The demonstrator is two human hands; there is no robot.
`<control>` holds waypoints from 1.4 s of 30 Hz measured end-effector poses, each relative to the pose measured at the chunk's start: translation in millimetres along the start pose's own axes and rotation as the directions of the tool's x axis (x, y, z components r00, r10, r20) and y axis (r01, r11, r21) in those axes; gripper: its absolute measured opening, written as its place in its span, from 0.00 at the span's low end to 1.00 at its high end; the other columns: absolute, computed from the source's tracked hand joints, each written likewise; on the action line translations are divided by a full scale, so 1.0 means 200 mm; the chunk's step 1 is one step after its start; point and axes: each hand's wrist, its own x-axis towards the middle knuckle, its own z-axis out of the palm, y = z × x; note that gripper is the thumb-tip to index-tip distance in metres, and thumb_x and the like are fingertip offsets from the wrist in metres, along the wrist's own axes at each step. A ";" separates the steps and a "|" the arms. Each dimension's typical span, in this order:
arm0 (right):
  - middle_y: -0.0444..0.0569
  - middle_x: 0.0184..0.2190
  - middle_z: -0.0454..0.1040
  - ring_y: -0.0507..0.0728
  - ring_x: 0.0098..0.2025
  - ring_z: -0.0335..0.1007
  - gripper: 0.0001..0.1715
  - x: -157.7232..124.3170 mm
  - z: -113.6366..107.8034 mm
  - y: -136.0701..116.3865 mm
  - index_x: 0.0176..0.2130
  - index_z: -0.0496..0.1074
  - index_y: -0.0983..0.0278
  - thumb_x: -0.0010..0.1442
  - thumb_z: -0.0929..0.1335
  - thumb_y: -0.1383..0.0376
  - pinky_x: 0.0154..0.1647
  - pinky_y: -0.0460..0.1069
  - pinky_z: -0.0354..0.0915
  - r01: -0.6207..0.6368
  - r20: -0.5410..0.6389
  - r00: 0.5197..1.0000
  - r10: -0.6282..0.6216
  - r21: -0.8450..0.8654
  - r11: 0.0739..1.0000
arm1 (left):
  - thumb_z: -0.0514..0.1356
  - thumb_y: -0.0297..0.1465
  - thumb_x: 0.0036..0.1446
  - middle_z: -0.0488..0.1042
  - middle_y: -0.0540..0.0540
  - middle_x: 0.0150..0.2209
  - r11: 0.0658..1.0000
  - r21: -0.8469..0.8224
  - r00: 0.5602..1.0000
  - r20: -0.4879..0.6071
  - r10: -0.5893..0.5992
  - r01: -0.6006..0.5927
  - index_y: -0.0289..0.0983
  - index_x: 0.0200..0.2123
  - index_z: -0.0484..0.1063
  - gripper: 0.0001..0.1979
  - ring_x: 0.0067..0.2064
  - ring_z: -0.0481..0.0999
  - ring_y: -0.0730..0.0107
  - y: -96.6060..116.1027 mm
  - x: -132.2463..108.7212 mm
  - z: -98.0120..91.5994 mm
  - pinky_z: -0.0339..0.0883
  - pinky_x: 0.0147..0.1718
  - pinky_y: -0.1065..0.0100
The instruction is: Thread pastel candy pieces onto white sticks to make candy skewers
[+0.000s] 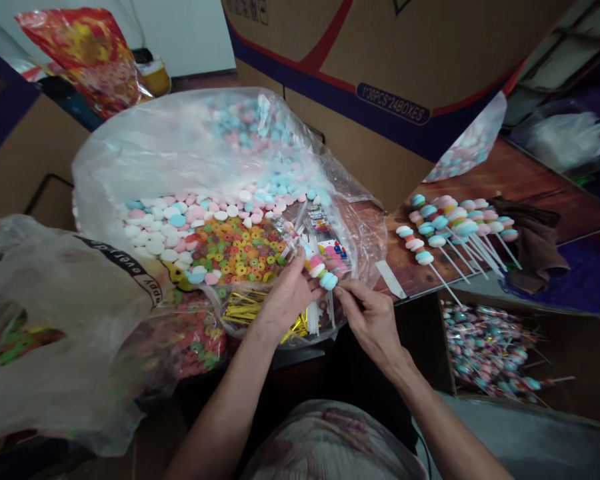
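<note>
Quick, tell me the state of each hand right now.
Left hand: closed on the candy skewer, at its stacked sweets.
Right hand: fingers pinched on the same skewer, beside its blue sweet.

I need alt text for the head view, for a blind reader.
The left hand and right hand hold a candy skewer over a clear bag of pastel candies and colourful rings; more skewers lie on the table.

Candy skewer [324, 275] partly behind fingers [300, 281]

Cardboard box [430, 47], brown cloth [535, 247], red bag [87, 57]
</note>
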 end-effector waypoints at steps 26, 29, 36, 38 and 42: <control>0.57 0.47 0.75 0.61 0.37 0.76 0.22 0.03 -0.01 -0.13 0.59 0.64 0.63 0.66 0.62 0.64 0.25 0.49 0.64 0.136 0.105 0.990 -0.090 -0.635 0.760 | 0.73 0.43 0.41 0.76 0.49 0.24 0.966 0.077 0.925 -0.279 0.258 -0.246 0.34 0.32 0.71 0.23 0.28 0.80 0.65 -0.01 0.04 0.06 0.74 0.29 0.68; 0.57 0.48 0.75 0.62 0.41 0.76 0.21 0.02 -0.01 -0.13 0.58 0.62 0.63 0.67 0.62 0.62 0.30 0.51 0.68 0.135 0.135 0.988 -0.077 -0.497 0.857 | 0.73 0.43 0.42 0.76 0.49 0.24 0.968 0.065 0.925 -0.286 0.251 -0.243 0.34 0.33 0.71 0.22 0.29 0.81 0.63 -0.01 0.04 0.05 0.74 0.30 0.67; 0.51 0.28 0.79 0.57 0.23 0.74 0.16 0.02 0.07 -0.04 0.43 0.71 0.64 0.68 0.62 0.56 0.20 0.47 0.56 0.047 -0.003 0.998 -0.059 -0.565 0.824 | 0.73 0.41 0.42 0.75 0.49 0.23 0.975 0.039 0.947 -0.235 0.221 -0.218 0.34 0.30 0.71 0.20 0.28 0.79 0.66 -0.03 0.02 0.07 0.71 0.29 0.68; 0.51 0.28 0.80 0.56 0.23 0.75 0.16 0.02 0.10 -0.02 0.44 0.72 0.64 0.68 0.61 0.57 0.21 0.46 0.56 0.074 -0.032 0.993 -0.113 -0.577 0.813 | 0.73 0.40 0.43 0.74 0.50 0.23 0.977 0.022 0.949 -0.236 0.210 -0.210 0.34 0.30 0.71 0.19 0.25 0.76 0.70 -0.04 0.02 0.07 0.69 0.27 0.70; 0.54 0.32 0.80 0.57 0.27 0.76 0.17 0.02 0.15 0.00 0.46 0.72 0.65 0.69 0.60 0.59 0.23 0.46 0.60 0.101 -0.028 0.990 -0.138 -0.542 0.835 | 0.73 0.38 0.44 0.75 0.50 0.25 0.983 -0.019 0.962 -0.210 0.174 -0.182 0.33 0.28 0.73 0.17 0.26 0.73 0.76 -0.07 0.03 0.07 0.67 0.28 0.73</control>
